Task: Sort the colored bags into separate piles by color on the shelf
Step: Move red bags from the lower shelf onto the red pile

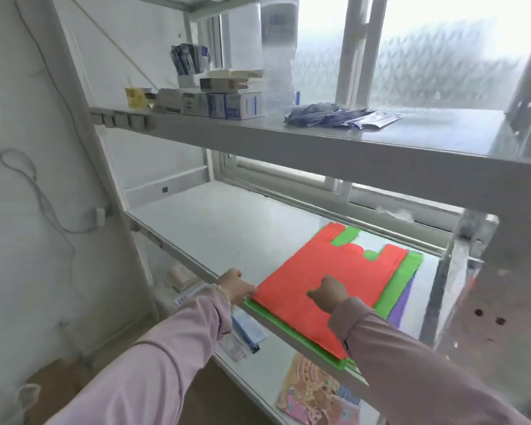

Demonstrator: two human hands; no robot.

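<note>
As all bags lie in one stack at right of middle shelf (215, 228), sorting not begun: red bag (334, 265) on top, green bag (408, 271) under, purple bag (402, 305) lowest. Left hand (235, 285) curled at stack's front corner, grip unclear. Right hand (330, 292) rests on red bag, fingers hidden. Bag count hidden.

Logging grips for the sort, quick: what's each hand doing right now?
Left hand: pinching the red bag's near corner.
Right hand: on the red bag, fingers hidden; cannot tell.
</note>
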